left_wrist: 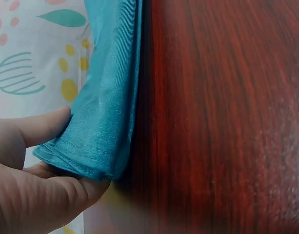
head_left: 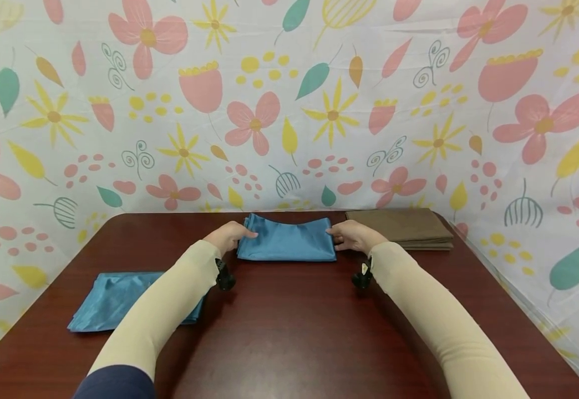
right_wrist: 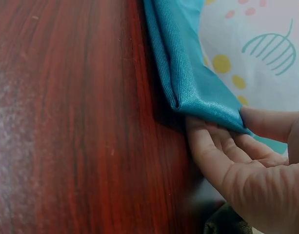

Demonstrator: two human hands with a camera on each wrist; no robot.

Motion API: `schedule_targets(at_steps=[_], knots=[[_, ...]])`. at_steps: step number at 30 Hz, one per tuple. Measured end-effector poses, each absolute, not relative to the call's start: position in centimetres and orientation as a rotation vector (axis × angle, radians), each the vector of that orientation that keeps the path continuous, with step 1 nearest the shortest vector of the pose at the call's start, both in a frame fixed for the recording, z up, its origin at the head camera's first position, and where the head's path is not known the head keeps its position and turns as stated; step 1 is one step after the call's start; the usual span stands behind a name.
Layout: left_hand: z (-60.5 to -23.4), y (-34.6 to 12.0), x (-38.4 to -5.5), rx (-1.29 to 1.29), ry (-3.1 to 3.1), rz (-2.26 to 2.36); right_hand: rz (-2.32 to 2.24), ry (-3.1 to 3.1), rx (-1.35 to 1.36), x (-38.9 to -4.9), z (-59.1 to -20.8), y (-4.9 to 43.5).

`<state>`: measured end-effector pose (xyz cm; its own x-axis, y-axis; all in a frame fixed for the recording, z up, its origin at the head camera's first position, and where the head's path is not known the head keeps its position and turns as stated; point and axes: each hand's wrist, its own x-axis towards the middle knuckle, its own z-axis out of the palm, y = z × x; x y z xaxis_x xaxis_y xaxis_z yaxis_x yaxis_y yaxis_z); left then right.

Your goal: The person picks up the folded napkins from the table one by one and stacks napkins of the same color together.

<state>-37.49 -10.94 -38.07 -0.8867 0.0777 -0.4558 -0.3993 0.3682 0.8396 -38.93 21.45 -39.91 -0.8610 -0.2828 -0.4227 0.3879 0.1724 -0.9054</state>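
Observation:
A folded blue cloth with a satin sheen is held at the far middle of the table, its top edge sagging between two hands. At its left end my left hand pinches the layers, thumb on top and fingers beneath. My right hand grips the opposite end the same way. The left wrist view shows the stacked folds of the cloth between thumb and fingers. In the right wrist view, fingers go under the folded corner of the cloth while the thumb presses its outer edge.
Another folded blue cloth lies on the table's left side, partly hidden by my left forearm. A stack of folded brown cloth sits at the back right, just beyond my right hand. Behind the dark red wooden table hangs a flower-patterned sheet.

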Motion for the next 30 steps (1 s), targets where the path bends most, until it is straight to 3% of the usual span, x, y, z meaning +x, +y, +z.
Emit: schedule_targets(at_steps=[30], knots=[[-38.4, -12.9, -37.7, -0.163, 2.102, 1.645, -1.753, 1.979, 0.212, -38.6, -39.5, 20.4]])
